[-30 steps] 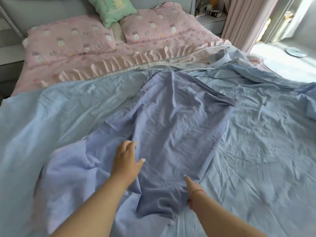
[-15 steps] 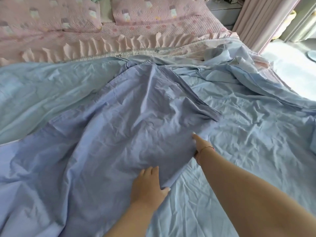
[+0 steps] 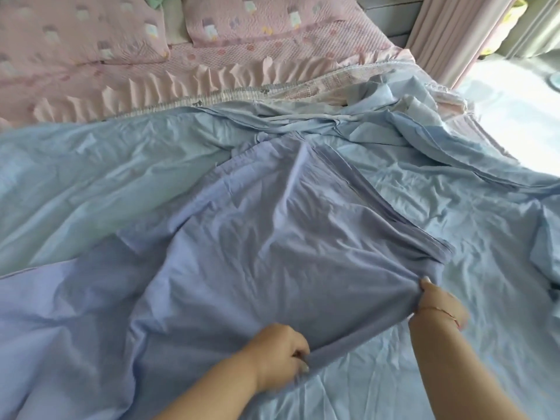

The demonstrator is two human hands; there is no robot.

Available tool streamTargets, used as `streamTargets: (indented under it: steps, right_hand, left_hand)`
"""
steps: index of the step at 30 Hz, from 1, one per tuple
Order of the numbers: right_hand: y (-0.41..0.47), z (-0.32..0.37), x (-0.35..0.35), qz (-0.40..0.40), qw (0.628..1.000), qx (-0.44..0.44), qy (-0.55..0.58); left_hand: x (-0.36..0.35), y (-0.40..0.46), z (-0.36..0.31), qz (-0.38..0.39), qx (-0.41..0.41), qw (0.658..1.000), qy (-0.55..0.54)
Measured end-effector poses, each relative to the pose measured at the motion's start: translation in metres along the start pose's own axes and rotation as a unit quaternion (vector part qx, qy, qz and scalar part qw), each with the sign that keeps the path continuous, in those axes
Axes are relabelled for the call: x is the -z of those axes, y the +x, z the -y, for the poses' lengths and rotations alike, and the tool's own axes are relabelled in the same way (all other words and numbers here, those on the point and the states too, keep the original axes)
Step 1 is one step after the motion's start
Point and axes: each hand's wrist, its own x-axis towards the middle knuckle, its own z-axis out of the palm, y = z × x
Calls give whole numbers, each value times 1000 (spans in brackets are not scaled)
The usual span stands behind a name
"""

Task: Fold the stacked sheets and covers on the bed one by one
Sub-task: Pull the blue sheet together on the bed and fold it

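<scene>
Head cam: both arms reach in from the bottom of the frame onto the periwinkle cover (image 3: 257, 253), which lies across the middle of the bed. The left hand (image 3: 277, 357) is knuckles-up at the cover's near edge, fingers curled under the hem, so that grip is grasping the cloth. The right hand (image 3: 438, 300), with a thin red bracelet (image 3: 445, 313) on the wrist, pinches the cover's near right corner, and the edge between the two hands is pulled fairly taut.

Under the cover and spreading out on both sides is a wrinkly light blue sheet (image 3: 454, 207). Beyond the cover's far end there's a pink ruffled quilt (image 3: 181, 83) and two pink pillows (image 3: 75, 34); a pink curtain (image 3: 454, 34) hangs to the far right.

The cover's long axis runs from its far tip near the ruffles back toward the hands.
</scene>
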Motion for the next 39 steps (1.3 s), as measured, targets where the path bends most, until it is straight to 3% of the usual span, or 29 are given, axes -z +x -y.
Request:
streamTargets:
  steps: [3,5,9,11,19,23,28,31,33,36,39]
  right_hand:
    - [-3,-18,41,-110,986,40,-120]
    - [-4,-16,51,-131,984,44,-116]
    - [-3,7,50,-116,986,64,-97]
    - [1,17,50,-116,982,106,-107]
    - [49,30,78,14,942,260,-212]
    - [72,64,115,136,944,227,-197]
    - [116,92,149,34,916,202,-343]
    - [124,99,134,-2,840,198,-506]
    - [119,108,105,-20,824,222,-520]
    - [78,123,27,-18,776,370,-511]
    - [17,116,-59,100,689,511,-504]
  left_hand:
    - [-12,-1,-27,61,-34,996,-52]
    - [-18,6,-31,35,-25,998,-52]
    - [-16,37,-30,-127,-14,988,-90]
    - [-10,56,-38,-154,-19,984,-92]
    - [-5,125,-80,-132,6,990,-50]
    - [-1,150,-90,-130,11,991,7]
    - [-1,167,-90,-136,15,984,112]
    - [-1,159,-71,-145,32,981,125]
    - [0,151,-54,-159,55,977,131]
    - [7,135,-21,-174,102,971,132]
    - [18,113,15,-193,130,965,119]
